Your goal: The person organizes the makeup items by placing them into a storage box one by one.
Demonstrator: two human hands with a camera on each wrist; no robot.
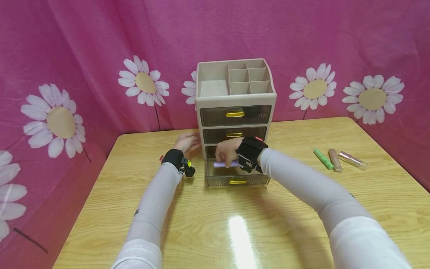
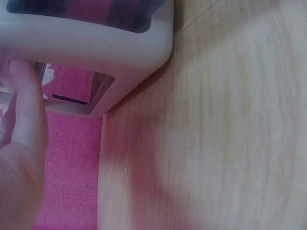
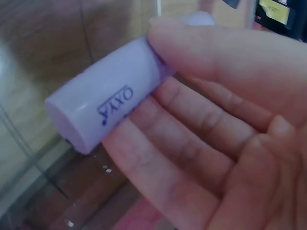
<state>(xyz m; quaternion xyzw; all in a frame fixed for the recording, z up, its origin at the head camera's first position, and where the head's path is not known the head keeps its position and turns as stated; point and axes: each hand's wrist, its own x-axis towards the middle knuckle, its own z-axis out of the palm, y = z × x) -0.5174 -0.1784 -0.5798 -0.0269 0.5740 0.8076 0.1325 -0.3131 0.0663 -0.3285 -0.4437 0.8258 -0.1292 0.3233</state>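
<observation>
A lilac cosmetic tube (image 3: 103, 91) with dark lettering is pinched between the thumb and fingers of my right hand (image 1: 227, 150). In the head view the tube lies crosswise over the pulled-out bottom drawer (image 1: 215, 182), a smoky see-through one with a gold handle. That drawer belongs to a beige desktop organizer (image 1: 235, 100), whose two upper drawers are closed. My left hand (image 1: 186, 143) touches the organizer's left side with fingers extended. Seen from the left wrist, the fingers of the left hand (image 2: 24, 139) reach to an opening in the side wall.
On the table's right side lie a green tube (image 1: 323, 158), a brown tube (image 1: 335, 160) and a pink tube with a clear end (image 1: 352, 160). The wooden table (image 1: 188, 228) meets a pink flowered cloth (image 1: 181, 33) at the back. Divided compartments top the organizer.
</observation>
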